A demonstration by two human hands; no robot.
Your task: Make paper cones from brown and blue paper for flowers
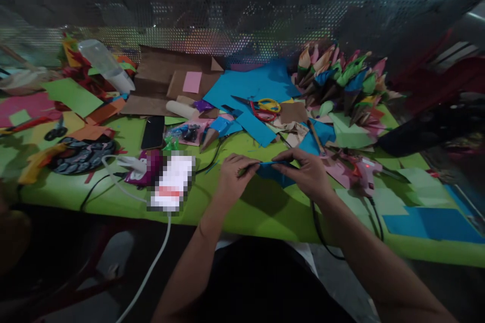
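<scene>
Between my two hands, a piece of blue paper (pixel 280 175) is held just above the front of the green-covered table (pixel 261 219). My left hand (pixel 238 177) pinches its left end between thumb and fingers. At the other end, my right hand (pixel 306 171) grips the paper's upper edge, with a pointed part hanging below. Behind the hands lie a cut blue strip (pixel 258 128) and scissors with red handles (pixel 261 111), close to a pair with yellow handles (pixel 270 105). A paper cone with a blue top (pixel 214 131) rests to the left.
Right of my hands stands a pink glue gun (pixel 367 169) with a lit red light and a cord. Paper flowers (pixel 341 78) crowd the back right. A lit phone (pixel 172 181) on a white cable, a dark phone (pixel 153 132) and a clear bottle (pixel 104 63) are left.
</scene>
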